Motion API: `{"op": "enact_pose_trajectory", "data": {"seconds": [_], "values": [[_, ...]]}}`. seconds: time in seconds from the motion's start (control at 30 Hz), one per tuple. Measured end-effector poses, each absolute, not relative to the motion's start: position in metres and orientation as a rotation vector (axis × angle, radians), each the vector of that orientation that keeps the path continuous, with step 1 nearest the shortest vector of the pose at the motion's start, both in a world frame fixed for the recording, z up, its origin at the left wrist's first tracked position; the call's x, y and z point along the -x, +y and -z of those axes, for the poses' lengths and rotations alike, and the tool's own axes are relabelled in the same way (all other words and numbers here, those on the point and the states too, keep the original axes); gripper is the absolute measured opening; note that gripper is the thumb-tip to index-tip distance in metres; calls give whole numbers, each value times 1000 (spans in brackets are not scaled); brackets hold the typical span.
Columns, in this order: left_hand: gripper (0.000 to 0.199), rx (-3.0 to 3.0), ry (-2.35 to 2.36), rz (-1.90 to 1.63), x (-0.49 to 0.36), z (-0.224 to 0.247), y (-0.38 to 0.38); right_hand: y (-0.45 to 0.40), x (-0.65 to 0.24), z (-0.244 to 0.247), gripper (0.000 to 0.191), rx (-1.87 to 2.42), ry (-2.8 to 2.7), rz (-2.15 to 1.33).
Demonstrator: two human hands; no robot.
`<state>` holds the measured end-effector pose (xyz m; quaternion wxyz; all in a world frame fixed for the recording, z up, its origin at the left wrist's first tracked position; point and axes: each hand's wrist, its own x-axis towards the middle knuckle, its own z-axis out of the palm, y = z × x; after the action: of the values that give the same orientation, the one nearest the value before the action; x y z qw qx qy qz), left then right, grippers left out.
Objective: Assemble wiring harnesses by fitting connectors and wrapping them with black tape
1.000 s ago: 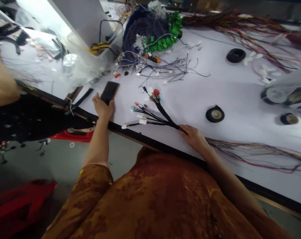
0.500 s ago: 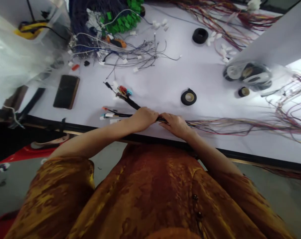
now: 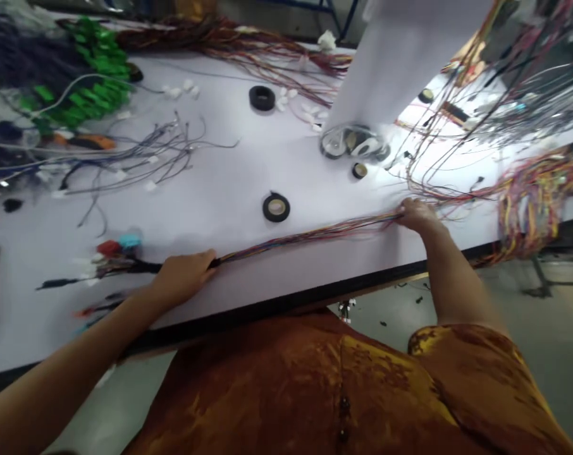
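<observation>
My left hand [image 3: 184,275] grips the black-sleeved end of a wire harness [image 3: 139,267], whose red and blue connectors [image 3: 120,245] lie just beyond it on the white table. A long bundle of thin coloured wires [image 3: 305,239] runs from there to my right hand [image 3: 417,215], which holds it between its fingers. The bundle is stretched straight along the table's near edge. A roll of black electrical tape [image 3: 276,207] lies just beyond the middle of the bundle, not touching it.
The black table edge [image 3: 286,309] runs below my arms. Loose grey wires [image 3: 144,151], green connectors [image 3: 85,76], a black tape roll [image 3: 262,98] and a plastic bag of tape rolls [image 3: 353,142] lie further back. A tangle of coloured wires [image 3: 533,208] hangs at the right end.
My hands have moved apart: the right slid rightward along the wires, stretching the bundle out, while the left stays at the sleeved end. The view has turned, shifting the table's contents leftward.
</observation>
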<state>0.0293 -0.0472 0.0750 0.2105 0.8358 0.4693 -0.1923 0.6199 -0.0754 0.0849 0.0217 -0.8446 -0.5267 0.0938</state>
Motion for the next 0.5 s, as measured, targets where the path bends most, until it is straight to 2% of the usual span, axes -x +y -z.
{"op": "enact_pose_trajectory", "data": {"seconds": [0.1, 0.17, 0.33, 0.4, 0.5], "values": [[36, -2281, 1293, 597, -29, -79, -45, -61, -605, -97, 30, 2316, -1752, -604], [38, -2286, 1281, 587, -28, -81, -44, -40, -584, -92, 34, 2161, -1753, -610], [44, -2367, 1310, 394, -24, -82, -43, 23, -543, -67, 15, 2220, -1581, -287], [44, -2342, 1334, 251, -27, -87, -44, 34, -519, -65, 4, 2152, -1611, -334], [39, -2181, 1317, -40, -42, -101, -46, 17, -458, -69, 10, 1891, -1762, -516]]}}
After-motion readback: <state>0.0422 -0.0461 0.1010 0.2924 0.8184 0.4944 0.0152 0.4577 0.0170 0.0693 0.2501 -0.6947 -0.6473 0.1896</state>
